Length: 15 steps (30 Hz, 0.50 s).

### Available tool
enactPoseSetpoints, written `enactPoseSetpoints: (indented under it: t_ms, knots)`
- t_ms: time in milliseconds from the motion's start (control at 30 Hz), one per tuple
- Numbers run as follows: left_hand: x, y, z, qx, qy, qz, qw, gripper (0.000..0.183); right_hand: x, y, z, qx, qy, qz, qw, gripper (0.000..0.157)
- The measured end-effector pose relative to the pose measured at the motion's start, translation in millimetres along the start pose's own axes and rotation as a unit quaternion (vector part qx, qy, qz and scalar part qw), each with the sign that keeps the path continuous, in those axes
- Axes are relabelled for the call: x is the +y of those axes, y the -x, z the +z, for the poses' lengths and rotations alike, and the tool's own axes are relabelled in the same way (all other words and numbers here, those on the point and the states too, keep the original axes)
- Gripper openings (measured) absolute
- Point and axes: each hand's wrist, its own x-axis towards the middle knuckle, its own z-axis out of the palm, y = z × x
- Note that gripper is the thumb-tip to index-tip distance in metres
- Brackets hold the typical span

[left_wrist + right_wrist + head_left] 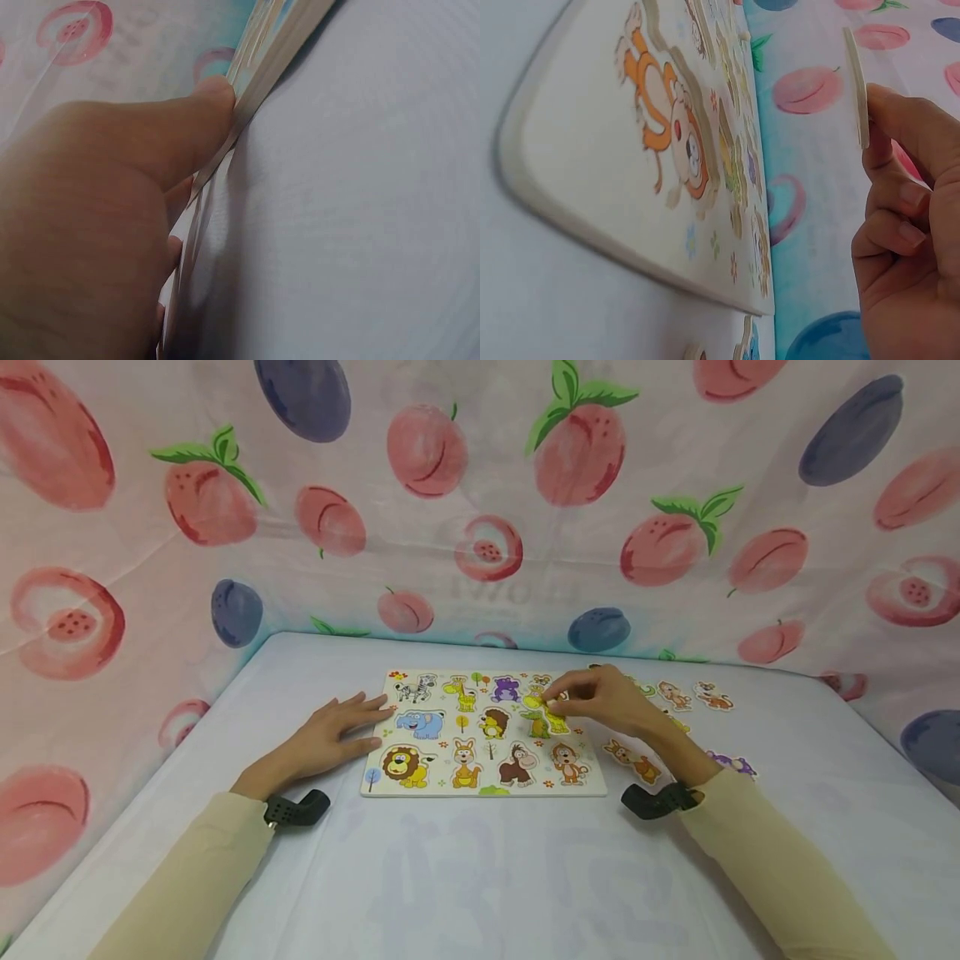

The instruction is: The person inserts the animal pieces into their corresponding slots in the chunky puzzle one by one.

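A white wooden puzzle board (431, 787) printed with cartoon animals lies flat on the table. My left hand (330, 735) is at its left side, fingers fairly straight, fingertips at the board's edge. In the left wrist view, the thumb of this hand (112, 157) touches the side of the board (277, 71). Over the right part of the board, my right hand (611, 700) pinches a yellow giraffe puzzle piece (556, 720) between thumb and index finger. The right wrist view shows this piece (856, 90) edge-on, raised above the board, with the other fingers of the hand (900, 232) curled.
Right of the board lie several loose animal pieces: a brown kangaroo (633, 763), a purple one (735, 763), a monkey (674, 696) and a tiger-like one (714, 697). My right forearm partly covers others. Fruit-patterned cloth (480, 468) walls the back and left.
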Motion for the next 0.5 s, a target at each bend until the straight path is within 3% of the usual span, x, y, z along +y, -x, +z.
enactPoseSetpoints:
  t_ms: [267, 500]
  knots:
    - [0.0, -0.9, 0.4, 0.0, -0.001, 0.003, 1.0, 0.054, -8.8, -13.8, 7.4, 0.008, -0.007, 0.004, 1.0, 0.016]
    - [-0.5, -0.6, 0.1, -0.001, 0.001, -0.003, 1.0, 0.055, -46.9, -16.3, 13.9, 0.011, -0.029, -0.006, 1.0, 0.018]
